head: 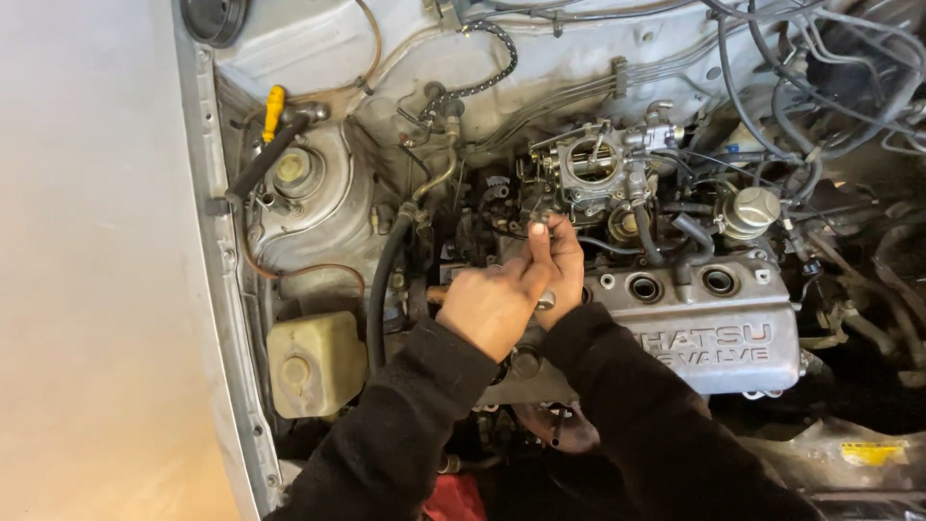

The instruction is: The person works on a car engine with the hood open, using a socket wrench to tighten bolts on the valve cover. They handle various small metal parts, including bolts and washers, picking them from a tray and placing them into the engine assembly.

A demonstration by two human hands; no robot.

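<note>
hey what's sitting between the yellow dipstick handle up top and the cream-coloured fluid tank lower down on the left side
In the head view, between the yellow dipstick handle and the cream tank sits the round strut tower, crossed by a thin brownish hose.

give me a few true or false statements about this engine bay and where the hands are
1. Both hands meet just left of the carburetor. True: the left hand and right hand are together there, fingers pinching something small.
2. The valve cover is bright red. False: it is silver grey metal.
3. A pale plastic reservoir sits at the left of the bay. True.
4. The person wears white sleeves. False: the sleeves are black.
5. A yellow-tipped part shows near the strut tower. True.
6. The right hand rests on the reservoir. False: it is up beside the carburetor, apart from the reservoir.
</note>
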